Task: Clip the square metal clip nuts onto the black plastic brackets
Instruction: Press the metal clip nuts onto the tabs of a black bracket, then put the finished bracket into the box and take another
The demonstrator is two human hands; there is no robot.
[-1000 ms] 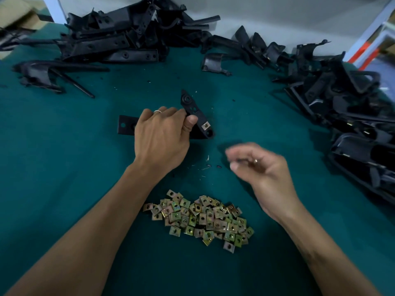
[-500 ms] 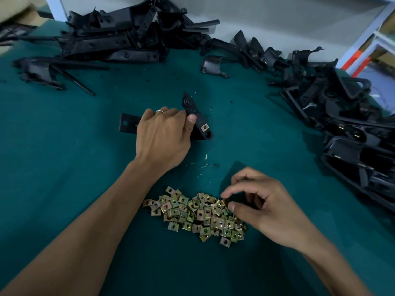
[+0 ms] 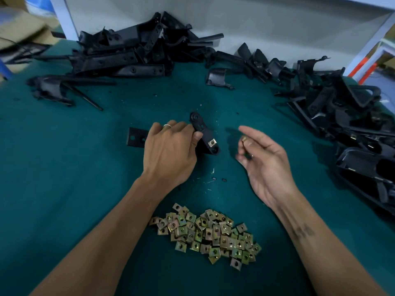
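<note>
My left hand (image 3: 168,150) grips a black plastic bracket (image 3: 202,130) at the middle of the green table, fingers curled over it. One square clip nut (image 3: 212,142) sits clipped on the bracket's near right end; its flat left end (image 3: 135,137) sticks out past my knuckles. My right hand (image 3: 263,161) hovers to the right of the bracket, palm turned up, pinching a single brass-coloured clip nut (image 3: 244,138) between thumb and fingertips. A heap of loose clip nuts (image 3: 207,231) lies near the front between my forearms.
Piles of black brackets (image 3: 128,54) line the back left, more brackets (image 3: 256,60) run along the back, and a large stack (image 3: 352,124) fills the right side. Plastic shavings (image 3: 213,178) dot the green cloth (image 3: 64,167). A grey wall rises behind.
My right hand dipped into the nut heap, then rose up and away to beside the bracket with one nut pinched. My left hand kept its hold on the bracket.
</note>
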